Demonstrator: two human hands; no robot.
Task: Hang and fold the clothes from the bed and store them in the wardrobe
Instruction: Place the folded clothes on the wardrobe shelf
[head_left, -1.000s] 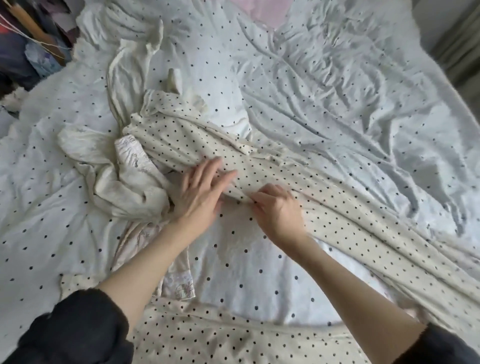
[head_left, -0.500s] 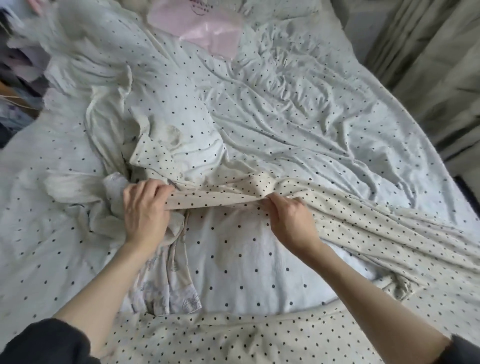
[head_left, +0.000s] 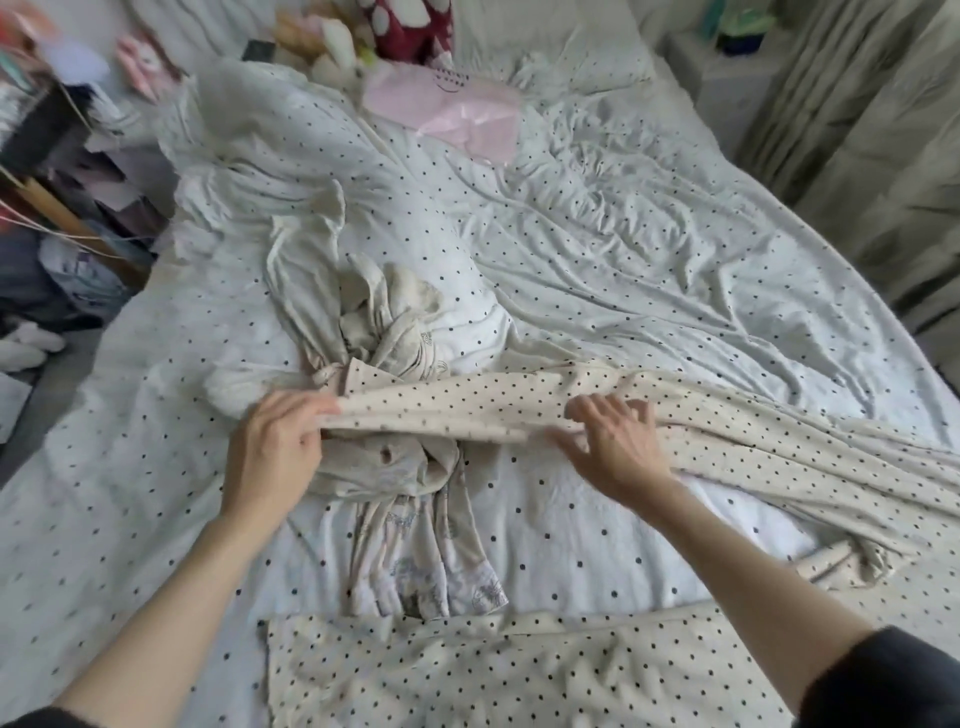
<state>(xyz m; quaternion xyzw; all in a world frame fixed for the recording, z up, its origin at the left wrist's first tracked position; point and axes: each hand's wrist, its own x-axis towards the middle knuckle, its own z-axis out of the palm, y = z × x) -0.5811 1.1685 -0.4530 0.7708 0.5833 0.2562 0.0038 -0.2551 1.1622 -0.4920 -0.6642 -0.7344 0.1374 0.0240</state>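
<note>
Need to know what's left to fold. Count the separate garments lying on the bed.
2, as far as I can tell: a cream polka-dot garment stretched between both hands, and a crumpled pale printed garment bunched beneath it at centre. More may hide in the rumpled bedding.

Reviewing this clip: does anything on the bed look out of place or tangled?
Yes. A plain cream garment lies knotted in a twisted heap mid-bed, under the dotted cream cloth that the left hand grips and the right hand touches. A pink plastic bag lies near the pillows.

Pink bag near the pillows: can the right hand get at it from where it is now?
Probably yes. The right hand rests with spread fingers on the dotted garment; only bare rumpled sheet lies between it and the pink bag, though it's a long stretch.
</note>
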